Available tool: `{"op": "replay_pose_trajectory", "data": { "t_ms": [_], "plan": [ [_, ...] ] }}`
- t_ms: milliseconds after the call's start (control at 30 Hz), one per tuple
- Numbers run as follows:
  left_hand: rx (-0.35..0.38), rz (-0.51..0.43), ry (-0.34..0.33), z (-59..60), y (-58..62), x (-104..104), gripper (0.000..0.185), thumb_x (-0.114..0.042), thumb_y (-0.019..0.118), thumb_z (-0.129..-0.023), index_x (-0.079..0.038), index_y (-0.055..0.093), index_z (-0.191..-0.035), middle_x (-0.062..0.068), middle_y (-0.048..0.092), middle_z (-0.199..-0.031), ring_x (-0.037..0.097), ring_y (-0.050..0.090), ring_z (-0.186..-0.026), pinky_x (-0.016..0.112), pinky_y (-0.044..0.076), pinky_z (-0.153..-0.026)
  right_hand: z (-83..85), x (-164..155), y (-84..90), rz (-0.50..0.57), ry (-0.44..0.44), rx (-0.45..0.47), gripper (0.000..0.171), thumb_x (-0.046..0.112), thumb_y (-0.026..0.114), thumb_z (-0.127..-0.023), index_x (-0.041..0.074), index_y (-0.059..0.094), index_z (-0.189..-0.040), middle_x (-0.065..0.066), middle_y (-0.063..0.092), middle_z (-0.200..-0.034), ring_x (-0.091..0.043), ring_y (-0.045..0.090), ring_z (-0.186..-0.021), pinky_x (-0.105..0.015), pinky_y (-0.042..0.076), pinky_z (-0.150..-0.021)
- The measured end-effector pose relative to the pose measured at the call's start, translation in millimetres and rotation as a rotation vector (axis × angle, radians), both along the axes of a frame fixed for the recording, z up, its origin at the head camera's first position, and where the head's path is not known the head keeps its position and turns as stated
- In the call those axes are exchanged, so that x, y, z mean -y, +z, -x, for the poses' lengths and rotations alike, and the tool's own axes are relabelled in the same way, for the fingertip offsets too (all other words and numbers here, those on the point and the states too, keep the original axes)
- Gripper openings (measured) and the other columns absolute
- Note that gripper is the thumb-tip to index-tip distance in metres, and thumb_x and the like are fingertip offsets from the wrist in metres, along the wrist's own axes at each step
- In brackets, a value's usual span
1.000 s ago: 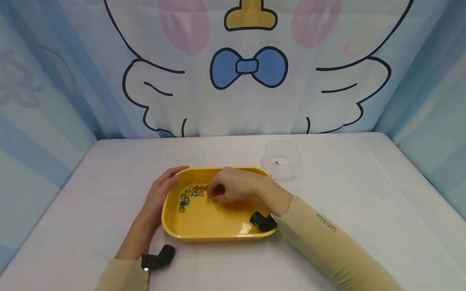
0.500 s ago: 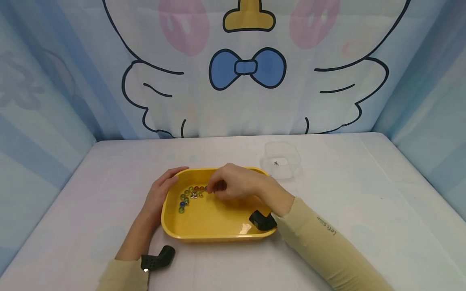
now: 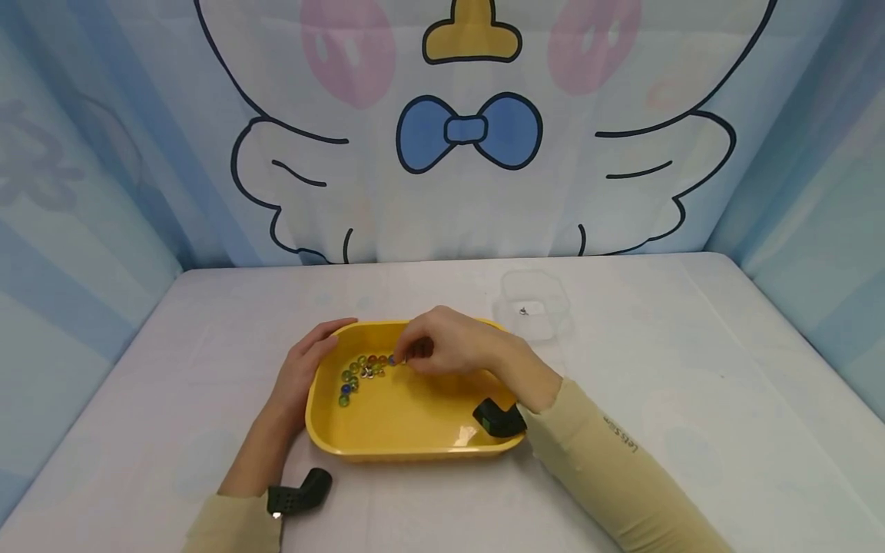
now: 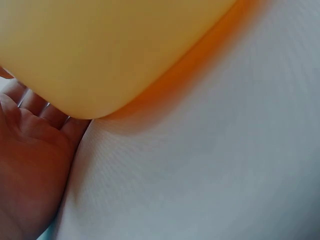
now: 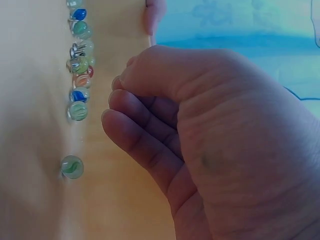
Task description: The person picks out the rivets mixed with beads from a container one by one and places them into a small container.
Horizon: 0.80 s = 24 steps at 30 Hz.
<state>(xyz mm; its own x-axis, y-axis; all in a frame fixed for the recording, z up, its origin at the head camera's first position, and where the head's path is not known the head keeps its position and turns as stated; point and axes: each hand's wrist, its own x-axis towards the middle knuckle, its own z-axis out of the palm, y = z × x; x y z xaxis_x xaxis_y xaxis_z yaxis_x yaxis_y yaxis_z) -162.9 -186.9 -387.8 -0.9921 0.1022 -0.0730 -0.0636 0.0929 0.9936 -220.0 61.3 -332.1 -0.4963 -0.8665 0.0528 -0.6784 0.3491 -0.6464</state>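
A yellow tray holds several glass marbles along its left and back sides. A few small metal pieces lie among them. My right hand reaches over the tray, fingers curled and the thumb tip against the index fingertip, close by the blue marble. I cannot tell whether anything small sits between those fingertips. One green-swirled marble lies apart from the row in the right wrist view. My left hand rests against the tray's back left corner, its fingers extended along the outside, palm visible in the left wrist view.
Behind the tray to the right stands a clear plastic box with a small metal piece in it. A white cloth covers the table. Printed curtains enclose the back and sides.
My right hand has shifted slightly toward the back of the tray, its fingertips rising from the middle to the row of marbles. The left hand and the tray stay in place.
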Motion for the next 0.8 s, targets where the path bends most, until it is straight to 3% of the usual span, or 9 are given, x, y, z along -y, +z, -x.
{"op": "replay_pose_trajectory", "data": {
  "t_ms": [133,467,800],
  "plan": [
    [0.001,-0.001,0.0,0.1,0.2,0.0,0.043,-0.028,0.036,-0.109,-0.011,0.048,-0.148,0.004,0.047,-0.15,0.017,0.043,-0.134,0.025,0.033,-0.113,0.4,-1.4,-0.1,0.026,-0.006,-0.01,0.015,0.001,0.07,-0.09,0.004,0.076,-0.104,0.002,0.071,-0.096,-0.006,0.06,-0.081,-0.021,0.054,-0.077],
    [0.001,0.004,0.007,0.4,-0.5,0.2,0.043,-0.027,0.035,-0.109,-0.011,0.048,-0.147,0.004,0.048,-0.15,0.017,0.043,-0.135,0.029,0.03,-0.115,0.9,-5.5,0.3,0.089,-0.023,0.0,0.016,-0.001,0.069,-0.09,0.001,0.075,-0.104,-0.007,0.071,-0.097,-0.008,0.061,-0.081,-0.022,0.055,-0.077],
    [0.0,0.004,0.007,-0.1,0.1,-0.4,0.043,-0.027,0.036,-0.109,-0.01,0.047,-0.148,0.004,0.047,-0.15,0.017,0.042,-0.135,0.033,0.028,-0.117,1.5,-9.3,0.5,0.132,-0.075,0.015,0.017,0.0,0.07,-0.091,0.001,0.075,-0.107,-0.004,0.071,-0.099,-0.011,0.061,-0.083,-0.023,0.056,-0.079]
  ]
}}
